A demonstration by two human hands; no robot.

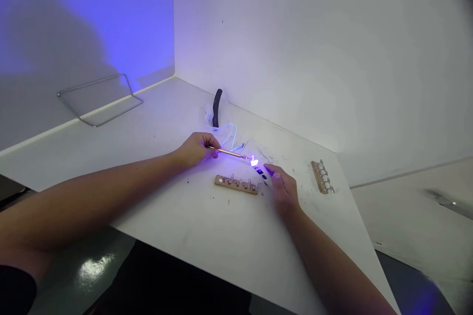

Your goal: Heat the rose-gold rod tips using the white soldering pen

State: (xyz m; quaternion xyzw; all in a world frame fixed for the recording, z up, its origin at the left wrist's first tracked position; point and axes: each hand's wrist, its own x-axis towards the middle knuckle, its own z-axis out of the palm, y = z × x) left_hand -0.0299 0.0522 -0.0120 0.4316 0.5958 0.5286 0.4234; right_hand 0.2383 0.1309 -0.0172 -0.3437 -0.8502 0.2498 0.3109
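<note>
My left hand (199,148) is closed around a thin copper-coloured pen-like rod (231,153), which points right. The rod's tip meets a bright violet glow at the head of a small white handheld UV lamp (263,175) with dark markings. What sits on the tip is washed out by the light. My right hand (284,186) grips the lamp from the right, thumb and index finger along it. Just below the lamp lies a wooden strip (236,185) with several metal pegs, some bearing clear pointed pieces that look like nail tips.
At the right table edge stands another wooden strip (318,178) with several clear pieces. Behind my hands are a black curved bar (217,108), a clear plastic piece (209,113) and a pale cable (234,133). A bent metal frame (111,122) leans at the left wall.
</note>
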